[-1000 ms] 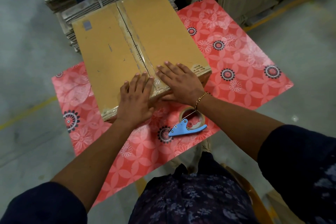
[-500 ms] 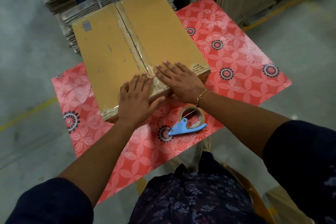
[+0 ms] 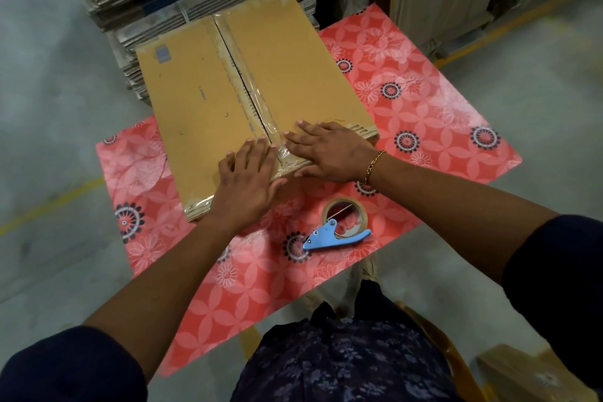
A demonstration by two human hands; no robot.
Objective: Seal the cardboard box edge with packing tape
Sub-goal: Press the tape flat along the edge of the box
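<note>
Two flat hands, left hand and right hand, fingers released, pressing cardboard box either side of taped seam; tape dispenser near on tabletop

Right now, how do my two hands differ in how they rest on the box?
The left hand lies left of the taped seam, its heel past the box edge; the right hand lies right of it, angled across the corner, wearing a bracelet. Both are flat, palms down.

Dim, even indoor light, soft shadows, wide-angle bending at edges, blurred corners
</note>
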